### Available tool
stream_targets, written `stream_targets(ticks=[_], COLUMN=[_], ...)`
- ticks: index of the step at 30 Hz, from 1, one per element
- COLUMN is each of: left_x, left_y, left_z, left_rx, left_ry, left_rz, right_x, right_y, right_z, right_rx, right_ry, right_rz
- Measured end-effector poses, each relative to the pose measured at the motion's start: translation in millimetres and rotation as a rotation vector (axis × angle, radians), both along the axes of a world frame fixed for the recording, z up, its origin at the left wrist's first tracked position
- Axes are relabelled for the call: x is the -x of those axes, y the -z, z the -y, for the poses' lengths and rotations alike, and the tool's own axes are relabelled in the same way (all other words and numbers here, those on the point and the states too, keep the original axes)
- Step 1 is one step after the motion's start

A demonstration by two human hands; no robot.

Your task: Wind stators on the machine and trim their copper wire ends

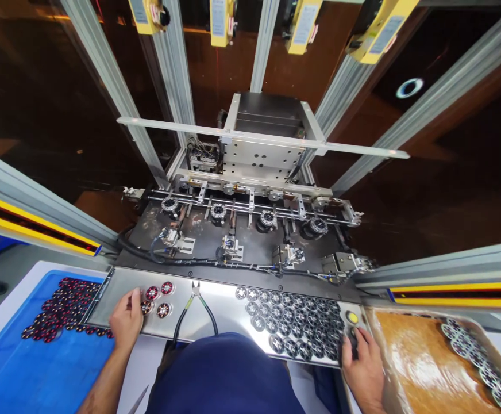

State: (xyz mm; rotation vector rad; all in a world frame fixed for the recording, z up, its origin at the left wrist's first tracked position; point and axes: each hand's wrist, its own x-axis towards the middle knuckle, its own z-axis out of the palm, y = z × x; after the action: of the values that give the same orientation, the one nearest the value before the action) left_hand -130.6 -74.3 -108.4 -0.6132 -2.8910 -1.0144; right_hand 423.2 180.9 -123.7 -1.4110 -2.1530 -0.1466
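Note:
My left hand [127, 319] rests at the left part of the metal tray, fingers curled in; whatever they may hold is hidden. Just right of it lie several small round parts with red windings [163, 310]. My right hand [365, 365] is at the tray's right end, thumb and fingers apart around a dark button [353, 334], below a yellow button [353, 317]. Left of this hand, several rows of silver-and-black round parts [297, 315] cover the tray. Between the hands lie cutting pliers [196, 293] with green-and-black handles, jaws pointing away from me.
Behind the tray stands a machine [259, 158] with several round fixtures [218, 214] and small clamps. Yellow-and-black sensor bars [35, 224] flank it. A blue bin [73, 368] at left holds many red-wound parts. A film-lined box [427, 362] at right holds silver rings.

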Motion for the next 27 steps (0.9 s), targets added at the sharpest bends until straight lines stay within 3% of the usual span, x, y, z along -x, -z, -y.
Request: stream_targets(ticks=[27], left_x=[-2.5], left_y=[0.6], left_z=[-3.3], left_rx=[-0.035], left_ry=[-0.014], left_rz=[0.006], right_x=[-4.3], right_y=[3.2], right_z=[-4.6], right_rx=[-0.032], right_ry=[-0.009], right_rz=[0.076])
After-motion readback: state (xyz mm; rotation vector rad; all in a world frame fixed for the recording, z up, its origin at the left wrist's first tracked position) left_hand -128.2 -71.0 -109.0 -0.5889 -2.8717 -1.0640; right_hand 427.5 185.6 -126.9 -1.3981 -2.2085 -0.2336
